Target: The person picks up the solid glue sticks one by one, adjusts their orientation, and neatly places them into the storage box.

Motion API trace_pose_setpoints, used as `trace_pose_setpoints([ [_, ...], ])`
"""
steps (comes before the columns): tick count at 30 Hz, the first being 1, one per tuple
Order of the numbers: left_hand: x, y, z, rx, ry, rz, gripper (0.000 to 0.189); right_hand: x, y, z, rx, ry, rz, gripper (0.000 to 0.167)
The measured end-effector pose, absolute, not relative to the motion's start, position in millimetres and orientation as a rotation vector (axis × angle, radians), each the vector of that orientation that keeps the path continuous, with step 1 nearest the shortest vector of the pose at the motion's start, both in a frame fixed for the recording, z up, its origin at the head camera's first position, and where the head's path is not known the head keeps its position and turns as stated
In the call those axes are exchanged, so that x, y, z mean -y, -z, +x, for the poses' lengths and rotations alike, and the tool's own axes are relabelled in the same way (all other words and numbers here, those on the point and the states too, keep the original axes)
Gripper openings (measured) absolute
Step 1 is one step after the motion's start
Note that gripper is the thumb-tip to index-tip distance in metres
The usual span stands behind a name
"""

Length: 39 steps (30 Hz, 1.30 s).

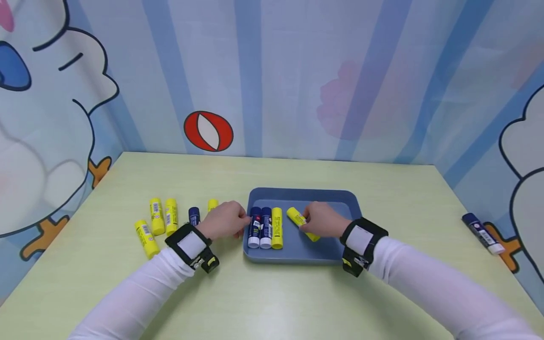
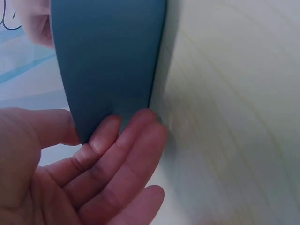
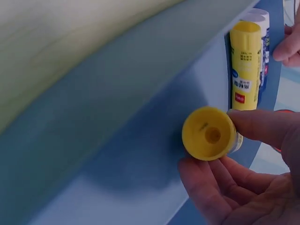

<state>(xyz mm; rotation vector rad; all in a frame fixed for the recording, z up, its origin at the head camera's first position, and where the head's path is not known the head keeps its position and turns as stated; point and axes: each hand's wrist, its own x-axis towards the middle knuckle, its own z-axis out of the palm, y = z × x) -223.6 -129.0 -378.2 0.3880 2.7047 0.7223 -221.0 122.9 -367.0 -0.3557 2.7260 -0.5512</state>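
Right fingers (image 3: 200,182) pinch a fourth glue stick (image 1: 295,216) beside three others (image 1: 266,227) aligned in the tray (image 1: 293,257) the left hand (image 1: 225,219) grips, six more (image 1: 157,218) left outside.

The left grip (image 1: 225,220) obscures part of a yellow glue stick (image 1: 213,203), the right grip (image 1: 325,219) part of a second glue stick (image 1: 295,216); the left-wrist view's top edge crops the tray (image 2: 108,56). In the head view, label print (image 1: 146,230) is unreadably small.
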Motion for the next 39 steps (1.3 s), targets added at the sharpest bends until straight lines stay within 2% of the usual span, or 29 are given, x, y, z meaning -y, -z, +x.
trace_pose_setpoints([
  [4, 129.2, 377.6, -223.4, -2.720, -0.713, 0.402, 0.035, -110.7, 367.9, -222.1, -2.737, 0.528, -0.327, 0.017],
  [15, 126.0, 373.8, -221.3, -2.718, -0.759, 0.375, 0.033, -93.1, 364.5, -218.1, -2.634, 0.643, -0.192, 0.028],
  [31, 125.7, 376.3, -224.9, -2.694, -0.781, 0.362, 0.032, -90.2, 360.8, -216.8, -2.515, 0.713, -0.193, 0.024],
  [35, 125.3, 376.6, -224.5, -2.690, -0.782, 0.361, 0.031, -98.7, 358.7, -218.4, -2.536, 0.674, -0.240, 0.031],
  [39, 125.3, 377.3, -224.1, -2.691, -0.778, 0.367, 0.032, -118.9, 348.4, -220.4, -2.602, 0.636, -0.322, 0.049],
])
